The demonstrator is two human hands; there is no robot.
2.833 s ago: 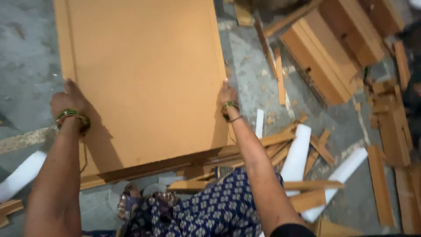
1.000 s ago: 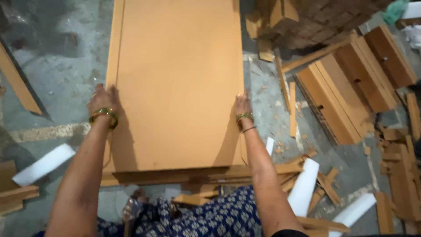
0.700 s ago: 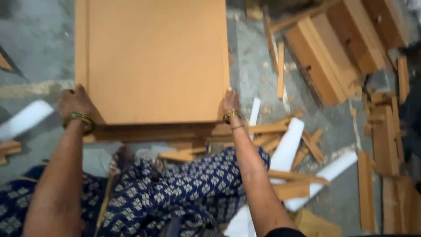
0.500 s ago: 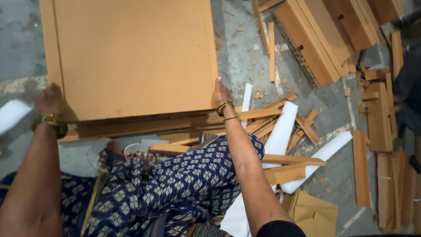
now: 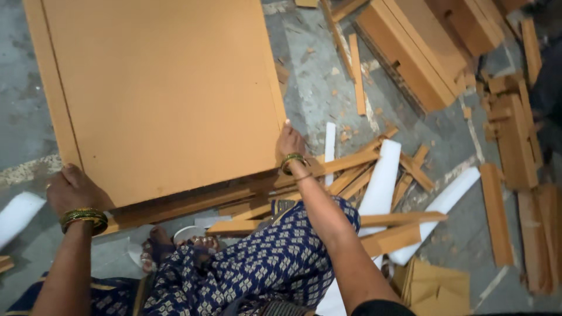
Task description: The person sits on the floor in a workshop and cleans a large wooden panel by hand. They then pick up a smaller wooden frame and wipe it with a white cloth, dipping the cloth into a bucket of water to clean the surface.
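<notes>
A large flat light-brown board (image 5: 164, 93) fills the upper left of the head view, lying over a second board whose edge shows along its left and near sides. My left hand (image 5: 73, 188) grips the board's near left corner, a green and gold bangle on the wrist. My right hand (image 5: 290, 143) holds the near right corner, also with bangles. Below, blue patterned cloth covers my legs (image 5: 257, 263), and my sandalled foot (image 5: 161, 243) shows just under the board's near edge.
Thin wooden strips (image 5: 351, 175) and white foam pieces (image 5: 380, 181) lie scattered on the grey concrete floor right of the board. Stacked brown boxes or panels (image 5: 421, 52) sit at the upper right, more slats (image 5: 515, 146) far right, and folded cardboard (image 5: 433, 287) at the bottom right.
The board has shifted in view, slightly turned, and my hands have slid from its side edges to its near corners. The view has moved left and closer.
</notes>
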